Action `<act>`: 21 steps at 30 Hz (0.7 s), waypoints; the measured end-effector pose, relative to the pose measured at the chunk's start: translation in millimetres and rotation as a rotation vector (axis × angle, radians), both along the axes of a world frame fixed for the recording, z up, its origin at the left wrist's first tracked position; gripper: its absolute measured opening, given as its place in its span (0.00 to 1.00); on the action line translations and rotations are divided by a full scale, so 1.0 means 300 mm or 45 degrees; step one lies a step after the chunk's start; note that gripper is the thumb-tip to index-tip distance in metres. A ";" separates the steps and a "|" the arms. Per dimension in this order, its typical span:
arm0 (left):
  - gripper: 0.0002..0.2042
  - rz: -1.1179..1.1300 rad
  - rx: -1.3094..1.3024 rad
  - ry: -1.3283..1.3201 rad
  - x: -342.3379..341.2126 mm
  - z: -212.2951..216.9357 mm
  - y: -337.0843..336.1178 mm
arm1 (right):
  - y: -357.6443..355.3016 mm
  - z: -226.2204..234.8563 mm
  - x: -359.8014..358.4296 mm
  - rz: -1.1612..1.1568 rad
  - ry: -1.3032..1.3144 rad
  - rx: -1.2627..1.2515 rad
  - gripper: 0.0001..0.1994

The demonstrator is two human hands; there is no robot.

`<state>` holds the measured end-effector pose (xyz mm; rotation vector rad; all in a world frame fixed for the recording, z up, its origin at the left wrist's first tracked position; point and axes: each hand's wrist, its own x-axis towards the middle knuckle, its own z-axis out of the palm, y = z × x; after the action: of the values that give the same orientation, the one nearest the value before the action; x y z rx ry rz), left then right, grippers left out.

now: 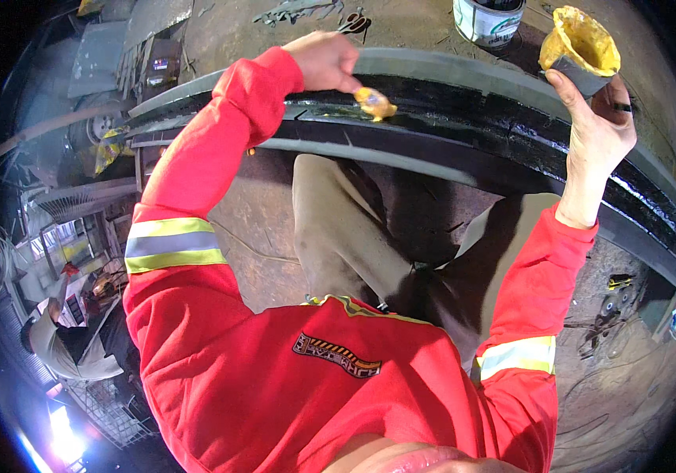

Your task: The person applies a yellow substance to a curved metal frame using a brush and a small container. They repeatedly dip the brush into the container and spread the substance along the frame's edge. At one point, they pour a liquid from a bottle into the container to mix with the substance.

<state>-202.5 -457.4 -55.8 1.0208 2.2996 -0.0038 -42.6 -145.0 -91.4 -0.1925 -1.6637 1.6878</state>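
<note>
My left hand (326, 61) is closed, pinching a small lump smeared yellow (375, 104), perhaps a brush head or a wad. The lump is at the face of a long dark metal beam (448, 110), whose middle strip looks black and glossy. At the right, my right hand (602, 130) is wrapped round a small grey cup (578, 77) from below. Thick yellow stuff coats the cup's rim and inside, and its mouth tips toward me. The cup is held above the beam's far edge.
Beyond the beam stands a white tin (488, 22) beside the cup. Dark scissors (355, 24) lie on the brown floor. Scrap and tools crowd the left side, with a fan-like grille (78, 201) among them. A bright light (63, 433) glares at lower left. My knees are close to the beam.
</note>
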 end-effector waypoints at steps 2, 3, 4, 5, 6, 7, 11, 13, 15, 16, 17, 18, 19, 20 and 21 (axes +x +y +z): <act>0.17 0.089 -0.155 0.010 -0.039 -0.038 -0.090 | 0.007 0.001 0.000 -0.008 0.014 -0.020 0.31; 0.17 0.106 -0.280 0.115 -0.054 -0.029 -0.155 | 0.006 0.005 -0.001 0.000 0.020 -0.033 0.31; 0.16 0.117 -0.399 0.215 -0.058 -0.009 -0.201 | 0.000 0.010 0.001 0.003 0.020 -0.041 0.31; 0.16 0.131 -0.520 0.316 -0.060 0.000 -0.230 | -0.005 0.012 0.000 0.010 0.022 -0.051 0.31; 0.15 0.114 -0.582 0.380 -0.059 -0.003 -0.245 | -0.010 0.012 -0.003 0.021 0.036 -0.061 0.31; 0.16 0.086 -0.633 0.441 -0.041 0.010 -0.207 | -0.009 0.010 -0.004 0.021 0.046 -0.062 0.30; 0.13 -0.198 -0.392 0.536 0.096 -0.008 -0.047 | -0.002 0.016 0.005 -0.020 0.023 -0.032 0.30; 0.13 -0.085 -0.180 0.285 0.066 0.056 0.007 | 0.014 0.015 0.017 -0.056 -0.002 -0.015 0.30; 0.13 0.049 -0.160 0.159 0.070 0.103 -0.044 | -0.008 0.003 0.002 -0.012 0.004 -0.037 0.29; 0.12 0.084 -0.211 0.155 0.055 0.115 -0.090 | -0.013 0.007 -0.002 0.004 0.016 -0.036 0.29; 0.12 0.110 -0.259 0.148 0.039 0.116 -0.130 | -0.014 0.010 -0.001 0.010 0.024 -0.033 0.29; 0.12 0.174 -0.319 0.135 0.030 0.107 -0.177 | -0.016 0.013 -0.002 0.006 0.031 -0.039 0.29; 0.12 0.119 -0.345 0.217 0.023 0.115 -0.190 | -0.016 0.012 -0.003 -0.005 0.034 -0.040 0.29; 0.12 0.065 -0.371 0.299 0.018 0.126 -0.197 | -0.016 0.013 -0.004 -0.015 0.037 -0.041 0.29; 0.12 0.011 -0.398 0.381 0.016 0.138 -0.197 | -0.015 0.014 -0.004 -0.015 0.033 -0.046 0.29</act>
<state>-197.8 -516.5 -14.4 0.8941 2.4649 -0.5288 -43.8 -149.6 -87.1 -0.1966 -1.6104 1.7056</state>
